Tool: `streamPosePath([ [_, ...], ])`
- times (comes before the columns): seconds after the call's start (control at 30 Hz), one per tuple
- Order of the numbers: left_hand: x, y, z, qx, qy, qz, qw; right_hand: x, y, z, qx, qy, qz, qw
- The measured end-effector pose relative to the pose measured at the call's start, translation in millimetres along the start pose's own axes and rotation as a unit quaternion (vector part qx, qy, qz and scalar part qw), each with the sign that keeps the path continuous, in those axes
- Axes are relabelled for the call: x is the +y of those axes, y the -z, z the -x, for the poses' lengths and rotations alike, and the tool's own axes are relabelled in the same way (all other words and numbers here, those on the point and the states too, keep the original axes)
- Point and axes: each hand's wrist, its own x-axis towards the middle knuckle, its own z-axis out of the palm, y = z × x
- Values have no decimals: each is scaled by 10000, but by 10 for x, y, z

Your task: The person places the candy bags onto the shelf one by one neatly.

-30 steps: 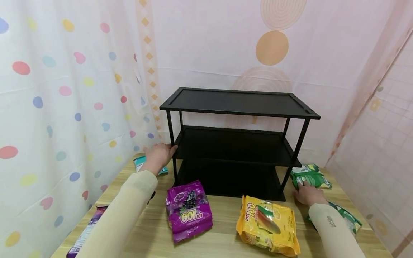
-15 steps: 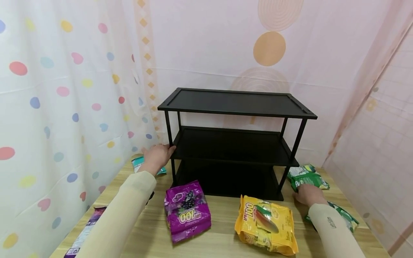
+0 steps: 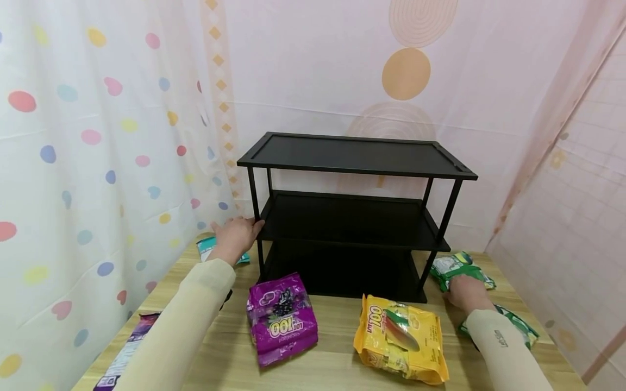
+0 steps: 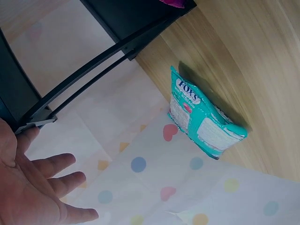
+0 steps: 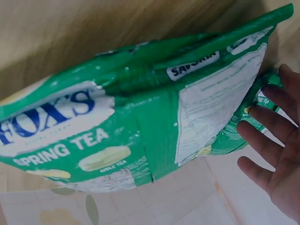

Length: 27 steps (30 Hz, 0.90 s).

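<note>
At the far right of the table, my right hand [image 3: 468, 293] touches the front of a green candy bag [image 3: 457, 266]. The right wrist view shows its fingers loosely spread beside that green bag. A second green bag [image 5: 154, 112], marked FOX'S Spring Tea, lies nearer and partly under the right forearm in the head view. My left hand [image 3: 236, 238] rests against the left post of a black three-level rack [image 3: 357, 155], at its middle shelf. Its fingers are spread in the left wrist view, one touching the rack's edge. Beyond that hand lies a teal FOX'S bag [image 4: 201, 115].
In front of the rack lie a purple grape candy bag [image 3: 282, 320] and a yellow mango candy bag [image 3: 401, 339]. A purple-and-white packet [image 3: 129, 347] sits at the left table edge, partly behind the left sleeve. Curtains hang close behind and on both sides.
The scene has slid slightly left in the head view. My right hand now covers more of the far green bag's front, and that bag has turned a little. The left hand stays at the rack.
</note>
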Motion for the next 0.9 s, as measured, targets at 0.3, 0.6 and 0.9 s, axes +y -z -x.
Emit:
streamPosePath([
  [0.3,-1,7,-6,16,4,43,10000,35,-59,25,188,62,-83,9998],
  [0.6,4,14,-9,-12,26,64,10000,-9,-7,72,297,244,70,9992],
  [0.9,8,5,-13,26,-10,63,10000,40,36,114,180,158,-300,9993],
])
